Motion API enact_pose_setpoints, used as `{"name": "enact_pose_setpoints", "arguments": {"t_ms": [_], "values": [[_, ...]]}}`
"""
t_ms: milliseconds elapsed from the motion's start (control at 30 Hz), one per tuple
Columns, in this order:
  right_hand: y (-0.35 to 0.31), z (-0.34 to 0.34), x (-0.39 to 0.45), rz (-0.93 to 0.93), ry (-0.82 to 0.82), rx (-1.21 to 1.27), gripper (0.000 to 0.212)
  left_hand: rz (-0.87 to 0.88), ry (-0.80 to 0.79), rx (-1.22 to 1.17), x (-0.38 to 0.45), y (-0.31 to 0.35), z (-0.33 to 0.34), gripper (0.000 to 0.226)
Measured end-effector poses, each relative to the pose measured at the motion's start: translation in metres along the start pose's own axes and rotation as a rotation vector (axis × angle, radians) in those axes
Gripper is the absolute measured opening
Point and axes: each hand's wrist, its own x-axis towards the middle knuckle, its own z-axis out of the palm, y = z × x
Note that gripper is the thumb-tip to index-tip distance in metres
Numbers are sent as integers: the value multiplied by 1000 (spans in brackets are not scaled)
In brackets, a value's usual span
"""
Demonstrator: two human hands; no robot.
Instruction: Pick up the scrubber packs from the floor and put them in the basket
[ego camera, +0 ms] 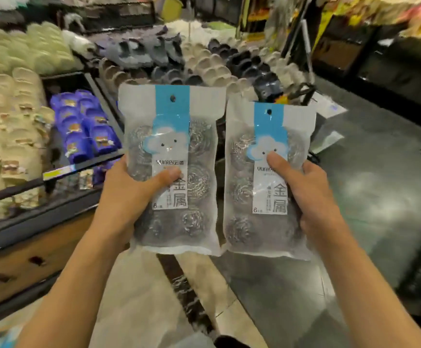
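Observation:
I hold two clear scrubber packs upright in front of me, each with steel wool balls inside and a blue-and-white label with a cloud face. My left hand [129, 194] grips the left scrubber pack [171, 136] by its left edge, thumb across the label. My right hand [312, 194] grips the right scrubber pack [269, 222] by its right edge, thumb on the cloud face. Both packs are well above the floor. A dark basket [304, 92] with black handles shows partly behind the right pack's top corner.
A shop shelf [61, 169] with beige and purple goods runs along my left. Rows of slippers [204, 64] fill the display ahead. White packages [329, 106] lie on the grey floor [380, 187] at right. Dark shelving stands at far right.

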Motion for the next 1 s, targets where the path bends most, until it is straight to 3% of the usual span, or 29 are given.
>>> {"name": "enact_pose_setpoints", "arguments": {"t_ms": [233, 500, 867, 1000], "values": [[0, -162, 25, 27, 415, 67, 27, 2, -367, 57, 47, -10, 193, 46], [3, -290, 71, 43, 741, 111, 33, -64, -690, 51, 92, -31, 392, 35], [-31, -418, 192, 101, 964, 139, 27, -111, -920, 73, 167, -32, 610, 49], [-37, -463, 237, 105, 972, 146, 31, -118, -900, 102, 190, -37, 677, 55]]}}
